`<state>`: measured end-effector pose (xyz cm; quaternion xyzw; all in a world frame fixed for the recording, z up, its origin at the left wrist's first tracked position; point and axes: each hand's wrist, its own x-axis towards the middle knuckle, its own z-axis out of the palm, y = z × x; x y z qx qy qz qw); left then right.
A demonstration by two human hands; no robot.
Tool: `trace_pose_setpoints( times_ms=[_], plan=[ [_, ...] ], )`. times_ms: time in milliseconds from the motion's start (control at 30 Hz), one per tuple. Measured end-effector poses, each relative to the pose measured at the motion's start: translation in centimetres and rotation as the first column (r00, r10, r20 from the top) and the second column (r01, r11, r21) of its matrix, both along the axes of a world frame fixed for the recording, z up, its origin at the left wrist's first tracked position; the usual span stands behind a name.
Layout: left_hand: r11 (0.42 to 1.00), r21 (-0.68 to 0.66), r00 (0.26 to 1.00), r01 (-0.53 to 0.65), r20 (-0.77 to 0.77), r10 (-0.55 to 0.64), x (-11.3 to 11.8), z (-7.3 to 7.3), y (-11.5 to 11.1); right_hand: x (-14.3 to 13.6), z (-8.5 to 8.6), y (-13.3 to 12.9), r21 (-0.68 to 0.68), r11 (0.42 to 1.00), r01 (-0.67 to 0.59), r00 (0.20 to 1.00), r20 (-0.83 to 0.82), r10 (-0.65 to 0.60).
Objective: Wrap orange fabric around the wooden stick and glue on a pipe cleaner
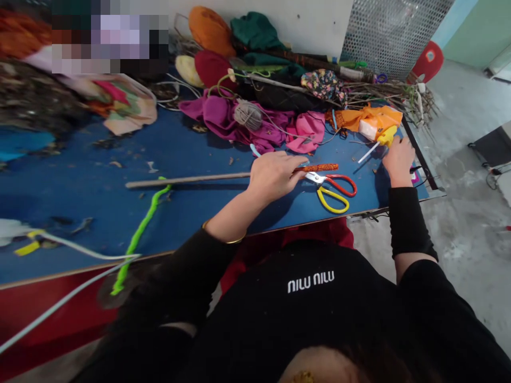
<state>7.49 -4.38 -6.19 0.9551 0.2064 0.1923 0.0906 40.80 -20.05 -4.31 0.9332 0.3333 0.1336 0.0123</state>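
Observation:
My left hand (275,173) is closed round a thin wooden stick (191,179) held level above the table. The stick's right end (327,167) is wrapped in orange patterned cloth. Scissors (318,178) with one red and one yellow handle lie just beyond the left hand, partly under the wrapped end. At the table's right end, my right hand (400,159) has its fingers curled at a yellow glue gun (387,136), with a white glue stick (368,152) jutting from it. My fingers hide part of the glue gun.
A bright green fuzzy strip (141,229) hangs over the front edge of the blue table (99,165). Grey yarn (248,114), purple cloth (217,114), pink cloth (307,133), orange cloth (359,118) and twigs (395,90) line the back. A white cord (83,247) crosses the left.

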Motion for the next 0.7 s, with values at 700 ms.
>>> trace_pose_setpoints(
  times_ms=[700],
  plan=[
    [0.994,-0.106,1.000,-0.012,-0.025,0.009,3.0,-2.7,4.1,-6.4,-0.3,-4.7,0.845,0.524,-0.110,0.695,-0.311,0.648]
  ],
)
